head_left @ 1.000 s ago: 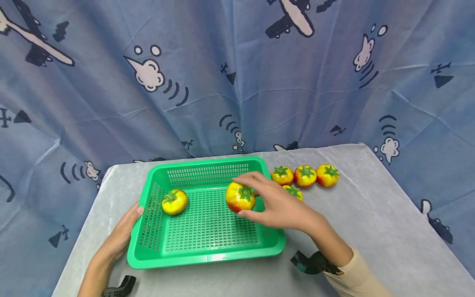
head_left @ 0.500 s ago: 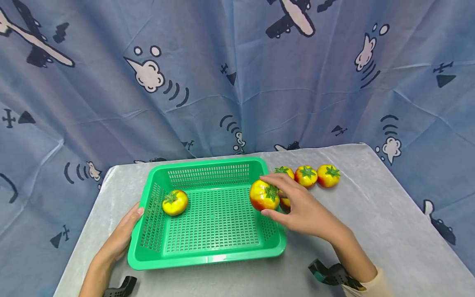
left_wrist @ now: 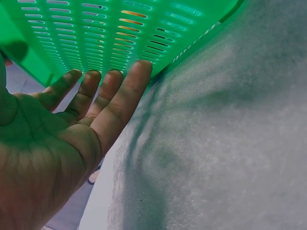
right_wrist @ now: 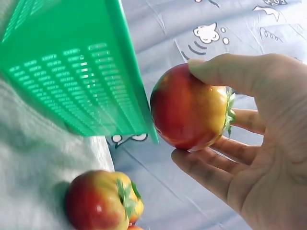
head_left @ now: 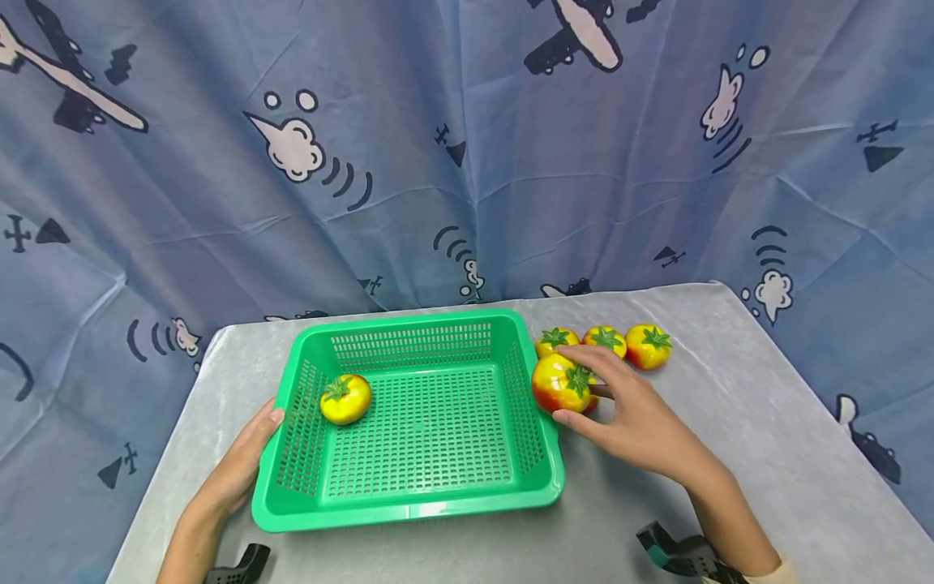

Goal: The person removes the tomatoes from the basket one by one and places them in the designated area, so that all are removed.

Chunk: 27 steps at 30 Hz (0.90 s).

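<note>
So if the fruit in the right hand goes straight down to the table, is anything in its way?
Perhaps. Another fruit sits lower, near the green basket, whose rim is right beside the held fruit. I can't tell if either is directly underneath. Nothing visible separates the right hand from the held fruit.

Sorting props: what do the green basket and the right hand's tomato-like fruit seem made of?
Green basket: likely moulded plastic, glossy, with regular slots and a bright rim highlight. Tomato-like fruit: perhaps plastic or lacquered foam, glossy with sharp highlights.
</note>
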Each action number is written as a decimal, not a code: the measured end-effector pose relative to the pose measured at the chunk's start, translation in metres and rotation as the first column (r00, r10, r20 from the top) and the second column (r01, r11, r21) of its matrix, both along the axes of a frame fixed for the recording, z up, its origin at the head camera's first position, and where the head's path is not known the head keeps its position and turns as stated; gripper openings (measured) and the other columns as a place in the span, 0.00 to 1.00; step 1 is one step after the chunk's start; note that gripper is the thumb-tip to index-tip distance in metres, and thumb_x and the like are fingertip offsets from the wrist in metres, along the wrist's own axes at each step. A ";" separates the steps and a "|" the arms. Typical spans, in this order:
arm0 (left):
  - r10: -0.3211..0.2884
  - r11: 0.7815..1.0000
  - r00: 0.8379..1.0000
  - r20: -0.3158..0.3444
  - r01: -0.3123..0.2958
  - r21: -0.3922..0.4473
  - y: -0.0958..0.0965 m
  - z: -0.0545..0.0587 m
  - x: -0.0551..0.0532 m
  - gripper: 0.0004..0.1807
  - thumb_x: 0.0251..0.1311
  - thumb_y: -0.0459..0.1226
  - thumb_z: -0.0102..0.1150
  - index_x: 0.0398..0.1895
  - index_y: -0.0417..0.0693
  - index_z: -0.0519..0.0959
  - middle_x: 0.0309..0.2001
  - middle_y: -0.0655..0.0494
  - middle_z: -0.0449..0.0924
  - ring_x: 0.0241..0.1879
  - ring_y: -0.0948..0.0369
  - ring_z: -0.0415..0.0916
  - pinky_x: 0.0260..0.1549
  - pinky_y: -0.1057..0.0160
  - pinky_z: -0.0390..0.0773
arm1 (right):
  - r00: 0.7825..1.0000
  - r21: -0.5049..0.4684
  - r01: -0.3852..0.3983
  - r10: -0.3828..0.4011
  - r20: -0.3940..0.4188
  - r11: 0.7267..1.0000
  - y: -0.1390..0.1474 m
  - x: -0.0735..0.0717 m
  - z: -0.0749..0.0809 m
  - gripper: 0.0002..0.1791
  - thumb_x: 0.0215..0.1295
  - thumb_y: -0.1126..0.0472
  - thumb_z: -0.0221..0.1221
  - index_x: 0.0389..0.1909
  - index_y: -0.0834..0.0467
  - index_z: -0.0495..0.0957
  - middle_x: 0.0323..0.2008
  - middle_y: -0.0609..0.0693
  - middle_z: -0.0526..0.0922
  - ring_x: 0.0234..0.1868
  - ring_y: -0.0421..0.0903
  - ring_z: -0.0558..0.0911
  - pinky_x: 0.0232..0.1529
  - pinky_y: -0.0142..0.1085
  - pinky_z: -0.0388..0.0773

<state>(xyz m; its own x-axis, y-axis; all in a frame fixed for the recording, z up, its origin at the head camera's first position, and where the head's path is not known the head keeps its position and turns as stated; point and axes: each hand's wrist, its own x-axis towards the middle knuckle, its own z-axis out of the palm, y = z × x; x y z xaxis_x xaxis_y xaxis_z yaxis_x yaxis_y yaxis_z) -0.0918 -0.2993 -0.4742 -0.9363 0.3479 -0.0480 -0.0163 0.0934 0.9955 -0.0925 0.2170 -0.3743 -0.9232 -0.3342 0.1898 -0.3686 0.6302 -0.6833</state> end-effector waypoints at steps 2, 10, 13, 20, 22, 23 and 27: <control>-0.001 1.000 1.000 0.004 0.001 0.005 0.000 0.000 0.000 0.36 0.88 0.45 0.26 0.81 0.25 0.36 0.51 0.65 0.87 0.46 0.60 0.90 0.43 0.56 0.92 | 1.000 0.000 0.013 -0.013 -0.009 1.000 0.004 0.001 -0.001 0.39 0.65 0.55 0.75 0.75 0.51 0.70 0.72 0.54 0.73 0.71 0.57 0.75 0.59 0.58 0.86; -0.010 1.000 1.000 0.014 0.010 0.010 0.000 0.000 0.000 0.36 0.88 0.45 0.25 0.82 0.27 0.34 0.52 0.65 0.86 0.47 0.59 0.90 0.44 0.55 0.92 | 0.996 0.033 0.083 -0.082 -0.033 0.996 0.022 0.002 -0.008 0.41 0.64 0.55 0.76 0.76 0.52 0.69 0.72 0.55 0.73 0.68 0.57 0.76 0.57 0.58 0.86; -0.012 1.000 1.000 0.014 0.012 0.002 0.000 0.000 0.000 0.36 0.88 0.46 0.25 0.83 0.28 0.34 0.52 0.66 0.85 0.47 0.59 0.90 0.44 0.55 0.92 | 0.995 0.032 0.099 -0.097 -0.033 0.995 0.029 0.002 -0.011 0.41 0.64 0.55 0.76 0.76 0.53 0.70 0.72 0.57 0.73 0.68 0.59 0.76 0.56 0.59 0.86; -0.020 1.000 1.000 0.009 0.020 0.010 0.000 0.001 -0.002 0.36 0.88 0.45 0.24 0.83 0.28 0.33 0.52 0.66 0.86 0.46 0.59 0.90 0.43 0.54 0.92 | 0.992 0.044 0.124 -0.123 -0.038 0.991 0.041 -0.002 -0.018 0.41 0.63 0.57 0.76 0.75 0.55 0.70 0.71 0.60 0.72 0.68 0.63 0.76 0.55 0.62 0.86; -0.020 1.000 1.000 0.006 0.020 0.012 0.000 0.001 -0.002 0.36 0.88 0.45 0.25 0.82 0.27 0.34 0.51 0.66 0.87 0.46 0.59 0.90 0.43 0.54 0.92 | 0.991 0.046 0.127 -0.125 -0.044 0.991 0.043 -0.004 -0.020 0.41 0.63 0.58 0.76 0.75 0.55 0.70 0.71 0.61 0.72 0.67 0.63 0.76 0.55 0.62 0.85; -0.020 1.000 1.000 0.004 0.020 0.012 0.000 0.001 -0.002 0.36 0.88 0.45 0.25 0.82 0.27 0.34 0.51 0.66 0.87 0.46 0.59 0.90 0.43 0.54 0.92 | 0.991 0.048 0.128 -0.126 -0.045 0.991 0.045 -0.005 -0.021 0.41 0.63 0.58 0.76 0.75 0.56 0.70 0.71 0.61 0.72 0.67 0.64 0.76 0.55 0.62 0.85; -0.020 1.000 1.000 0.002 0.020 0.017 0.000 0.000 -0.001 0.36 0.88 0.45 0.25 0.81 0.25 0.34 0.52 0.65 0.86 0.47 0.60 0.90 0.43 0.55 0.92 | 0.992 0.057 0.125 -0.124 -0.032 0.990 0.050 -0.008 -0.025 0.41 0.63 0.58 0.76 0.75 0.57 0.69 0.70 0.63 0.71 0.67 0.66 0.75 0.56 0.64 0.84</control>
